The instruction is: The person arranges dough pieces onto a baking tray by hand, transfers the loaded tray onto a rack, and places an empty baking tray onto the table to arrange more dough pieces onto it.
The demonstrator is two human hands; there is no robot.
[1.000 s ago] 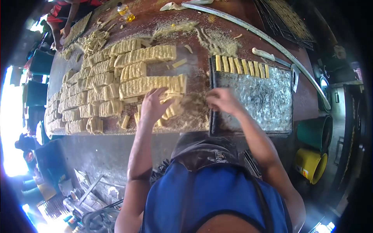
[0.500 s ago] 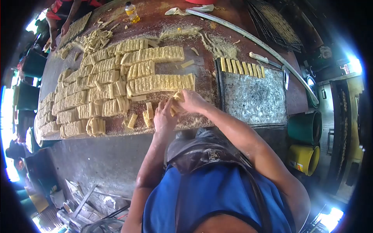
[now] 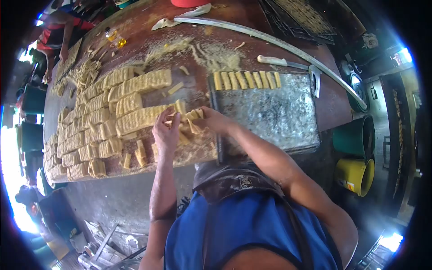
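Several pale yellow dough strips are in my right hand, whose fingers are closed round them near the tray's left edge. To their left, my left hand has its fingers bent but apart, just over the front row of dough strips; I make out nothing held in it. A dark metal baking tray lies to the right, with one line of dough strips along its far edge. A few loose strips lie near the table's front edge.
More dough rows cover the left of the floury table. Beyond the tray lie a white-handled knife, a scraper-like blade and a long metal strip. An oil bottle stands near another person's arm.
My hands have separated: the left has moved left over the dough row, while the right keeps dough strips. The view has shifted right, so the tray appears closer to my right hand.
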